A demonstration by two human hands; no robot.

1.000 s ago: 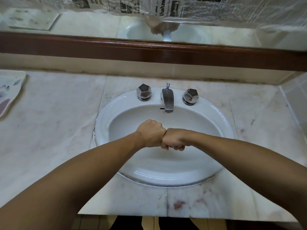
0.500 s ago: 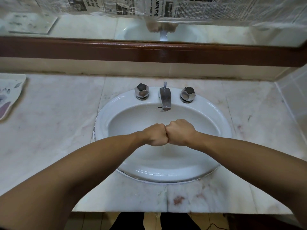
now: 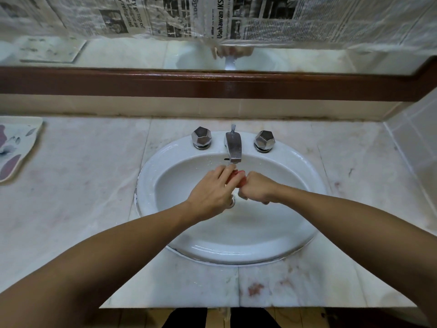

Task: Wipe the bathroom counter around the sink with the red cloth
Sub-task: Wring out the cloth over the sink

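Both my hands are over the white oval sink [image 3: 151,183], just below the chrome spout [image 3: 233,147]. My right hand [image 3: 256,188] is a closed fist around the bunched red cloth [image 3: 236,176], of which only a small red bit shows between the hands. My left hand [image 3: 212,192] has its fingers stretched out and resting against the cloth. The pale marble counter [image 3: 78,185] surrounds the sink on all sides.
Two faceted chrome tap knobs [image 3: 201,138] [image 3: 264,141] flank the spout. A floral dish or mat [image 3: 14,147] lies at the counter's left edge. A brown wooden rail [image 3: 212,85] and a mirror covered with newspaper [image 3: 212,17] rise behind. A tiled wall [image 3: 416,138] closes the right side.
Both fists were pressed together over the basin; now they are higher, under the spout. My left hand's fingers have opened out and a bit of red cloth shows.
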